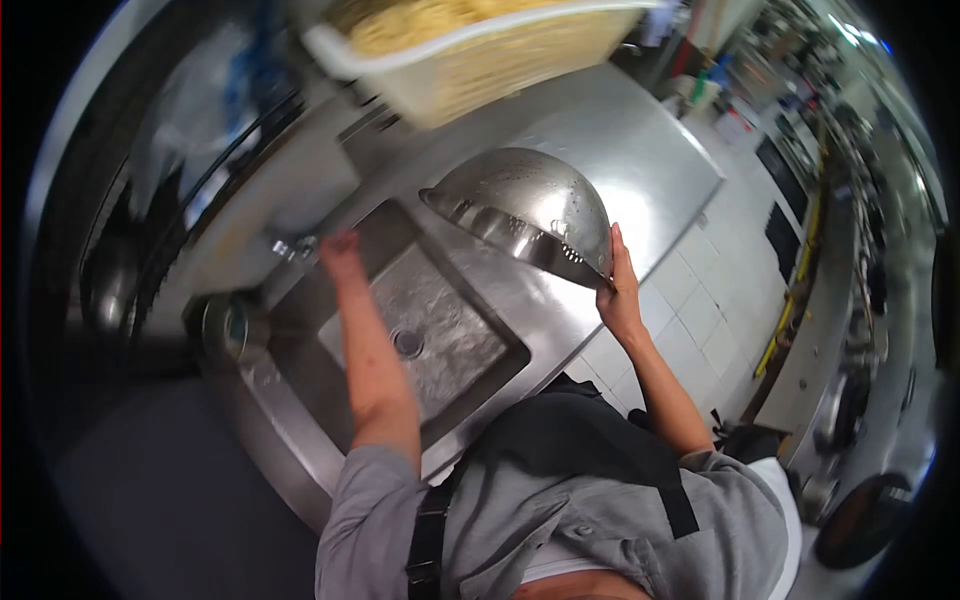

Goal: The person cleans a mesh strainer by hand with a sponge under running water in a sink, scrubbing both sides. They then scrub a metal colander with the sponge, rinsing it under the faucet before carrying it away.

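Note:
My right hand [620,288] grips the right rim of a large, shiny metal colander [535,195]. The colander is tipped over, its rounded outside upward, above the steel counter beside the sink. Small bright holes show along its inner side. My left hand [341,252] reaches across the sink basin [440,310] to its far left side, close to a metal faucet [292,248]. Its fingers look curled, but blur hides what they hold. A round drain [407,343] sits in the wet basin floor.
A white plastic crate [480,65] of yellowish food stands at the back of the steel counter [650,150]. A round container [235,328] sits left of the sink. Tiled floor [690,300] lies to the right, with kitchen equipment along the far side.

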Available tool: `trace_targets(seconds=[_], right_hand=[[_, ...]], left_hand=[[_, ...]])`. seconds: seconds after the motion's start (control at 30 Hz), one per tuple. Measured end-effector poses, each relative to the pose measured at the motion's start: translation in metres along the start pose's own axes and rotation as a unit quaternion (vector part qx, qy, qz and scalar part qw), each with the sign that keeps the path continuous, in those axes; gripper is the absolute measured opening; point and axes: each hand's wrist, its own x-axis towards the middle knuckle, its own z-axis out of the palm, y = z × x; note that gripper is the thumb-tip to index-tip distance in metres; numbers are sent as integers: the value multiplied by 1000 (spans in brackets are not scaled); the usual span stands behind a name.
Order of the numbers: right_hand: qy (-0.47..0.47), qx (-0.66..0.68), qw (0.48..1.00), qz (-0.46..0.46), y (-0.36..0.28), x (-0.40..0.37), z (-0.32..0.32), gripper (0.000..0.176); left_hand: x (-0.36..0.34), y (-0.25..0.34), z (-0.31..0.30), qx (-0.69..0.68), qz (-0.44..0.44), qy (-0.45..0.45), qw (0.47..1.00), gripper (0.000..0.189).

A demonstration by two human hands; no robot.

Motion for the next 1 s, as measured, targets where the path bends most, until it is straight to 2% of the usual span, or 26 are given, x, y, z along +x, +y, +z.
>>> trace_targets(seconds=[0.03, 0.07, 0.1, 0.13, 0.17, 0.2, 0.23, 0.27, 0.3, 0.33, 0.37, 0.4, 0.43, 0.5, 0.57, 0.67, 0.7, 0.73, 0.77, 0.8, 0.83, 0.9, 1.0], right_hand=[[17, -2, 999, 33, 12, -6, -16, 81], [34, -3, 997, 66, 24, -12, -32, 80], [47, 33, 992, 113, 31, -17, -50, 77], [59, 70, 984, 155, 50, -27, -65, 74], [69, 110, 972, 195, 77, -42, -77, 72], [90, 137, 959, 230, 100, -55, -88, 62], [113, 164, 944, 262, 123, -67, -99, 54], [144, 167, 933, 283, 137, -75, -111, 45], [172, 171, 922, 302, 151, -80, -124, 36], [201, 176, 910, 316, 167, -81, -138, 28], [221, 186, 899, 330, 186, -82, -150, 26], [219, 183, 893, 349, 200, -79, -165, 28], [217, 179, 886, 369, 211, -74, -184, 31], [230, 176, 873, 391, 245, -75, -216, 32], [264, 179, 866, 386, 288, -71, -239, 31], [322, 347, 778, 414, 344, -70, -277, 36], [352, 364, 748, 430, 361, -73, -289, 38], [381, 379, 717, 443, 379, -76, -299, 40], [410, 393, 686, 454, 398, -83, -306, 43], [426, 376, 672, 476, 416, -95, -308, 42], [440, 359, 655, 498, 436, -109, -307, 42], [480, 325, 624, 524, 474, -149, -291, 39], [455, 247, 598, 612, 494, -203, -260, 35]], left_hand=[[26, -9, -21, -143, -60, -35, 987, 27], [50, -18, -40, -278, -128, -53, 950, 26], [37, -16, -25, -53, 16, -17, 998, 22], [27, 7, -18, -12, 21, -42, 999, 26], [37, 1, -27, 39, 56, -80, 995, 21], [76, -19, -49, 245, 119, -62, 960, 20], [106, -33, -62, 439, 176, -21, 881, 20], [92, -24, -49, 156, 110, -50, 980, 20], [77, -12, -34, -146, 48, -44, 987, 29], [72, -2, -26, 56, 110, -22, 992, 28], [64, 13, -13, 240, 157, -41, 957, 28], [56, 29, -1, 409, 212, -42, 887, 30], [39, 45, 11, 553, 248, -81, 791, 32], [22, 45, 21, 444, 163, -88, 876, 33], [4, 32, 50, 353, 82, -49, 931, 36], [-45, 32, 90, 250, -33, 30, 967, 44], [-104, 24, 148, 346, -12, 44, 937, 45], [-113, -14, 165, 368, 36, -52, 928, 45], [-190, -7, 239, 503, 17, -175, 846, 53], [-236, -26, 280, 576, 97, -291, 758, 67], [-300, -9, 352, 592, 4, -415, 691, 85], [-362, -31, 409, 596, -90, -524, 601, 105], [-408, -66, 437, 702, -76, -566, 425, 122]])
